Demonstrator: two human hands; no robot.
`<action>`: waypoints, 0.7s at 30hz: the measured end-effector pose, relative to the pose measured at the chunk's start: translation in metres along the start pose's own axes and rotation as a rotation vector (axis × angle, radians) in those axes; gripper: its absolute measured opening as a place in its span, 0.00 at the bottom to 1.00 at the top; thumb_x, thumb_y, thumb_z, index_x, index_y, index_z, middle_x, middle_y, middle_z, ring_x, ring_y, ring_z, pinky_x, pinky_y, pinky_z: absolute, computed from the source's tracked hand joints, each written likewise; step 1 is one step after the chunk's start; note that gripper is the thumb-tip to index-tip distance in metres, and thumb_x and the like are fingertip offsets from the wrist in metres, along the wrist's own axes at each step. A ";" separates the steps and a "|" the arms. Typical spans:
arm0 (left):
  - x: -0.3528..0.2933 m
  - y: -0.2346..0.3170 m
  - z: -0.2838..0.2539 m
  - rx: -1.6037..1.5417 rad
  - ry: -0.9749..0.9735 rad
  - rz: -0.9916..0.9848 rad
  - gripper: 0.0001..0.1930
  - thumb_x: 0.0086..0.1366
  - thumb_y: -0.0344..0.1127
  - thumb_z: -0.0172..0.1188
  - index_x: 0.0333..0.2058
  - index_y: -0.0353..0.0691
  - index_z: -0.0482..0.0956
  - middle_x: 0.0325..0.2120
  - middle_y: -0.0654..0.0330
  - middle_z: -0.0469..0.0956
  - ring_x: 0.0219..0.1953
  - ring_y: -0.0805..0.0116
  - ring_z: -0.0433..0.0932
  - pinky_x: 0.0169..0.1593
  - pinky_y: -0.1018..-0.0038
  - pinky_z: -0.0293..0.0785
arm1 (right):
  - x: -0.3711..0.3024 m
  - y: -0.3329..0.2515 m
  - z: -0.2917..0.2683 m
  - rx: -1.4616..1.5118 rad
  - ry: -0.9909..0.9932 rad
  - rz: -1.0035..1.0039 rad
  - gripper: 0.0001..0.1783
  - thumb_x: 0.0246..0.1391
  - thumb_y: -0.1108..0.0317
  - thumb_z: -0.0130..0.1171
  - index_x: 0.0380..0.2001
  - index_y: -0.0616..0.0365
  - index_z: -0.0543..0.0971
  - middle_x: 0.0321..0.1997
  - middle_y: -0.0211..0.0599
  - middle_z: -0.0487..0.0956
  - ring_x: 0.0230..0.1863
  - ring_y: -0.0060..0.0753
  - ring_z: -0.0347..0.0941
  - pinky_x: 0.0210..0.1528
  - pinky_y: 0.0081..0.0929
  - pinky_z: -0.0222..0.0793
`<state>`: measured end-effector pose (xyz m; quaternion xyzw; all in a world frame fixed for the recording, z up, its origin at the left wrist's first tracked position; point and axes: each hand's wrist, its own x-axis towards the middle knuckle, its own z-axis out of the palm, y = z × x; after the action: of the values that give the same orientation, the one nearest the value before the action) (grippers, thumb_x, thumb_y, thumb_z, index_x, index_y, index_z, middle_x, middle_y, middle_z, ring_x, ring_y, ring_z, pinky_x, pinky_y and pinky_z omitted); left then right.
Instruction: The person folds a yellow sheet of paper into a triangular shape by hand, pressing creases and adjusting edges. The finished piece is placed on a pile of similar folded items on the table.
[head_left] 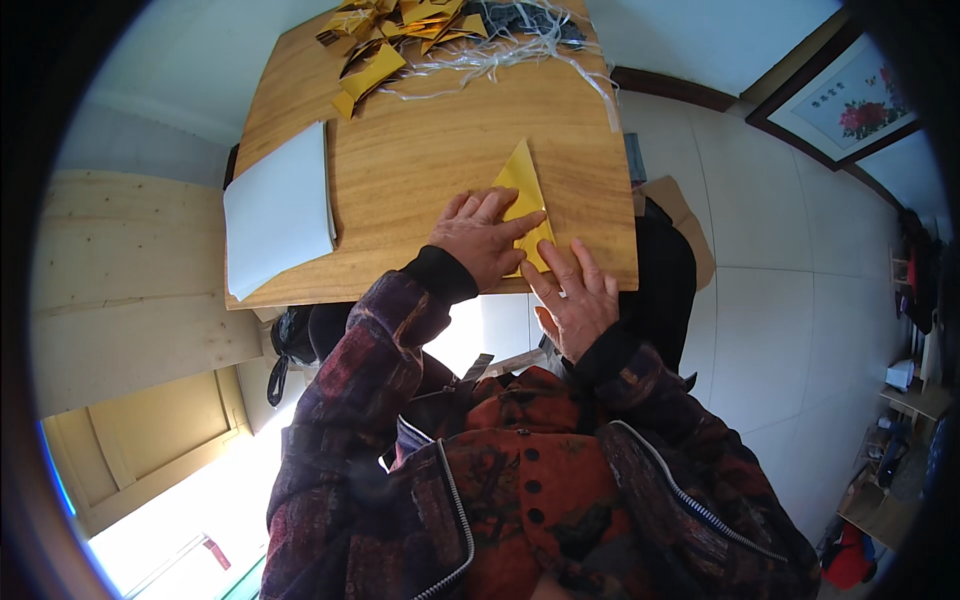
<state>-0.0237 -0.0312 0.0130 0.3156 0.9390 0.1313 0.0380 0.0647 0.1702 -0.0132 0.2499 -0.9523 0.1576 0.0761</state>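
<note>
A sheet of yellow paper (519, 174), folded to a point at its far end, lies near the front right of the wooden table (430, 150). My left hand (482, 232) rests flat across it with the fingers stretched to the right, covering its left and middle part. By its near right edge is my right hand (575, 297), fingers spread, the tips touching or just beside the paper. Neither hand is closed around anything.
Folded gold paper pieces (372, 72) are heaped at the table's far edge, beside a tangle of clear plastic strips (500, 52). A stack of white sheets (282, 212) lies at the left. A dark stool or cloth-covered seat (662, 265) stands past the right edge.
</note>
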 end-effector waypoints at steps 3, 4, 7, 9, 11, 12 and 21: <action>0.000 0.000 0.000 -0.002 -0.004 0.000 0.28 0.60 0.45 0.59 0.61 0.61 0.70 0.57 0.55 0.64 0.61 0.57 0.62 0.63 0.59 0.56 | -0.001 0.001 0.000 -0.002 -0.027 0.000 0.39 0.44 0.63 0.68 0.63 0.35 0.68 0.70 0.29 0.59 0.70 0.47 0.50 0.53 0.42 0.56; 0.000 0.001 0.000 0.000 -0.002 0.000 0.28 0.60 0.45 0.59 0.61 0.60 0.70 0.57 0.55 0.64 0.61 0.57 0.62 0.63 0.60 0.56 | -0.001 0.001 0.000 -0.004 -0.035 0.001 0.40 0.45 0.63 0.68 0.63 0.35 0.68 0.70 0.29 0.59 0.70 0.48 0.49 0.53 0.42 0.56; 0.001 0.002 -0.001 0.003 -0.023 -0.008 0.28 0.60 0.44 0.59 0.61 0.60 0.70 0.57 0.55 0.64 0.61 0.57 0.62 0.64 0.59 0.56 | 0.000 0.001 0.002 -0.032 -0.011 -0.018 0.43 0.42 0.62 0.69 0.64 0.36 0.66 0.71 0.29 0.58 0.71 0.47 0.49 0.56 0.45 0.56; 0.002 0.003 -0.002 0.009 -0.039 -0.015 0.28 0.60 0.44 0.58 0.61 0.60 0.69 0.57 0.55 0.64 0.61 0.56 0.63 0.64 0.59 0.56 | 0.000 0.000 0.002 -0.031 -0.023 -0.010 0.42 0.43 0.62 0.69 0.64 0.36 0.67 0.71 0.29 0.58 0.71 0.47 0.48 0.57 0.45 0.55; 0.002 0.003 -0.003 0.018 -0.072 -0.034 0.28 0.60 0.44 0.58 0.61 0.60 0.69 0.57 0.55 0.63 0.61 0.56 0.63 0.64 0.59 0.56 | 0.001 0.000 0.000 -0.010 -0.039 -0.005 0.41 0.43 0.62 0.69 0.64 0.36 0.67 0.71 0.30 0.57 0.71 0.48 0.47 0.58 0.46 0.55; 0.002 0.003 -0.004 0.018 -0.058 -0.026 0.28 0.60 0.44 0.57 0.61 0.60 0.69 0.57 0.54 0.63 0.61 0.55 0.63 0.65 0.59 0.55 | 0.000 0.000 -0.002 0.009 -0.056 -0.005 0.41 0.44 0.62 0.69 0.64 0.36 0.67 0.71 0.31 0.57 0.71 0.48 0.47 0.58 0.47 0.54; 0.005 0.006 -0.010 0.007 -0.099 -0.055 0.27 0.60 0.44 0.56 0.61 0.59 0.70 0.58 0.53 0.63 0.62 0.53 0.61 0.66 0.58 0.55 | -0.001 -0.003 -0.001 -0.010 -0.091 -0.016 0.42 0.45 0.62 0.68 0.65 0.32 0.65 0.71 0.36 0.54 0.71 0.56 0.44 0.58 0.50 0.54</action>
<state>-0.0252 -0.0258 0.0240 0.2961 0.9447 0.1112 0.0870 0.0666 0.1687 -0.0115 0.2640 -0.9536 0.1405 0.0350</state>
